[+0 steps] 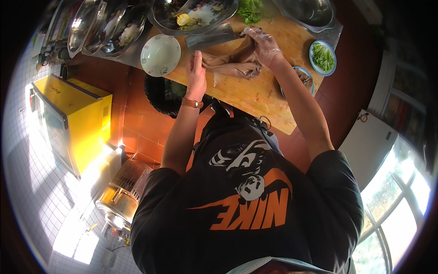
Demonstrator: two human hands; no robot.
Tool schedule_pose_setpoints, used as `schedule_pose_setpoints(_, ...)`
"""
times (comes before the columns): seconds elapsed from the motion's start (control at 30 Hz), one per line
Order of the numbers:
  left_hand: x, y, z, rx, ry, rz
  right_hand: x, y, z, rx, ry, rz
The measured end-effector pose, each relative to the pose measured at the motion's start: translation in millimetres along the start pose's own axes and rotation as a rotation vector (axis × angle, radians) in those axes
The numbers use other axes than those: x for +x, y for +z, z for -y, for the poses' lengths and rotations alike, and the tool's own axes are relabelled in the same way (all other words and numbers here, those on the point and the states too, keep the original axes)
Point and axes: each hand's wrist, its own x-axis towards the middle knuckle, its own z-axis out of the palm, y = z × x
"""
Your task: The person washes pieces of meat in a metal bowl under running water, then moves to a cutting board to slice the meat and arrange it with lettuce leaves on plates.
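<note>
A limp brown cloth [236,63] is stretched between my two hands above a wooden cutting board [239,90]. My left hand [196,73], bare and with a brown wrist strap, pinches its left end between thumb and fingers. At the cloth's right end, my right hand [265,46], in a clear plastic glove, grips a bunched part. A wide cleaver blade [210,37] lies on the board just beyond the cloth; its handle is hidden. To the left of the cleaver is a white patterned bowl [160,55], which looks empty.
A divided metal pan [195,17] with corn and other food stands beyond the cleaver. Leafy greens [250,11] lie beside it, with a metal basin [309,13] farther right. Shredded lettuce fills a blue-rimmed bowl [322,58]; another blue-rimmed bowl [304,80] is partly behind my right forearm.
</note>
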Motion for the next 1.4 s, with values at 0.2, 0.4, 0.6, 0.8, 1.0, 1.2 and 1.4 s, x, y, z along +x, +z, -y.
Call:
schedule_pose_setpoints(0.2, -17.1, -21.0, -17.0, -0.107, 0.061, -0.060, -6.8, -16.2, -44.3, 0.976, 0.569, -0.194)
schedule_pose_setpoints(0.4, -12.0, -46.5, -6.3, -0.111, 0.025, -0.207, -4.2, -18.4, -67.0, 1.538, 1.067, -0.628)
schedule_pose_setpoints(0.6, -13.7, -58.6, -5.8, -0.144, 0.114, -0.252, 0.9, -31.8, -89.7, 1.433, 1.139, -0.716)
schedule_pose_setpoints(0.8, -23.7, -62.8, -17.4, -0.020, 0.146, -0.340, 6.8, -60.1, -114.9, 1.388, 1.134, -0.793)
schedule_pose_setpoints(1.0, -19.0, -65.3, -9.5, 0.117, 0.180, -0.461, 6.8, -84.2, -141.0, 1.384, 1.124, -0.862)
schedule_pose_setpoints(1.2, -12.0, -78.6, 17.1, 0.235, 0.233, -0.527, -6.2, -82.0, -192.2, 1.572, 0.986, -0.980)
schedule_pose_setpoints(1.4, -20.9, -73.3, 33.7, 0.643, 0.362, -0.480, -23.8, -90.3, -199.9, 1.383, 1.064, -0.957)
